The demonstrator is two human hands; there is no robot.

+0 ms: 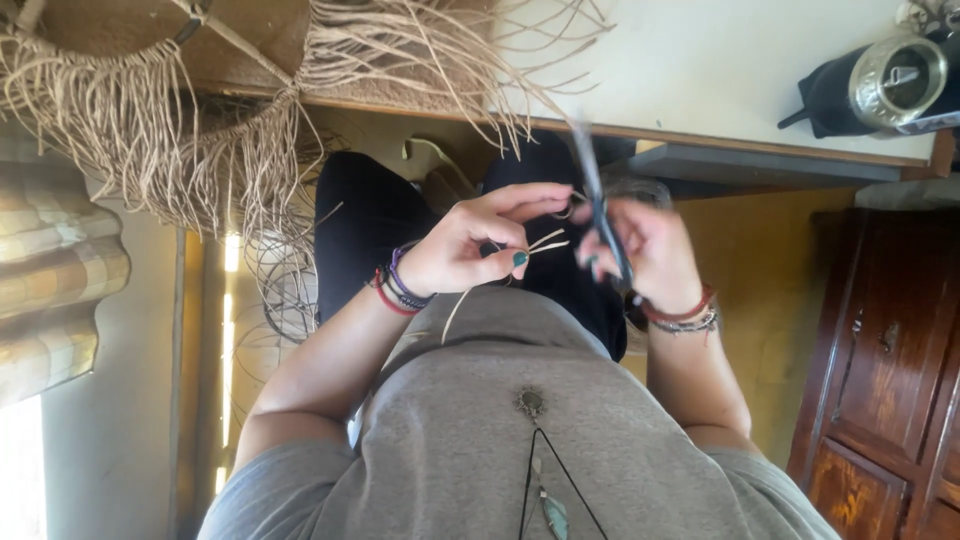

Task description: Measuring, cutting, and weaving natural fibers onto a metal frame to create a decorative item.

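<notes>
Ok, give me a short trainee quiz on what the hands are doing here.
1. True or false: the left hand pinches pale straw strands.
2. The right hand grips: A a cup; B a dark blurred tool; C nothing.
3. Fill in: both wrists wear ____.
Key: 1 true; 2 B; 3 bracelets.
</notes>
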